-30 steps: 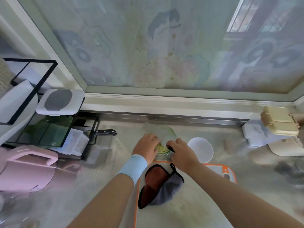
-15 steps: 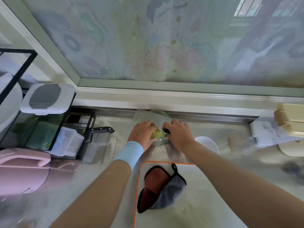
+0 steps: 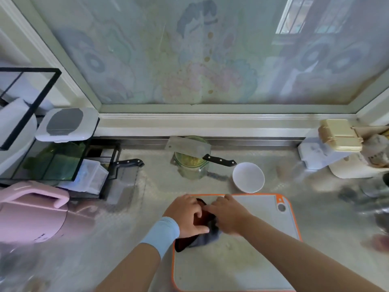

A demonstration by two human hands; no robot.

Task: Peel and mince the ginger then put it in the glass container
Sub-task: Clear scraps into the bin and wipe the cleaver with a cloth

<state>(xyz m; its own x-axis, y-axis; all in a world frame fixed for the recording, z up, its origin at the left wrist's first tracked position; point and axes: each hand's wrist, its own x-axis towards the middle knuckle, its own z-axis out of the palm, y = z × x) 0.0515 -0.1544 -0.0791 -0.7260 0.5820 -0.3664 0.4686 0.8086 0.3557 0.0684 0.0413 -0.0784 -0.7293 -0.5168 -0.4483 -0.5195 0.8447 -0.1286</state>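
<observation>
Now both hands are off the round clear glass container at upper centre, where they were busy half a second ago, and are down on the dark red-brown and grey cloth that lies on the grey cutting board with the orange rim in the lower middle of the frame. The pale yellow minced ginger sits inside the container, and the broad steel cleaver with a black handle lies flat across its rim. I judge from this that the ginger has been delivered and the task proper is as good as finished. What remains looks like wiping the hands or the board.

The left hand, with a light blue wristband, grips the cloth, thumb below and fingers curled over its top. The right hand lies on the cloth with bent fingers. Whether it pinches the fabric or only presses on it I cannot tell.

Counted: two hands, one cloth, one cutting board, one glass container, one white round bowl just right of the cleaver's handle, and two knives, the cleaver and a second black-handled knife at middle left. No loose ginger shows plainly on the board.
</observation>
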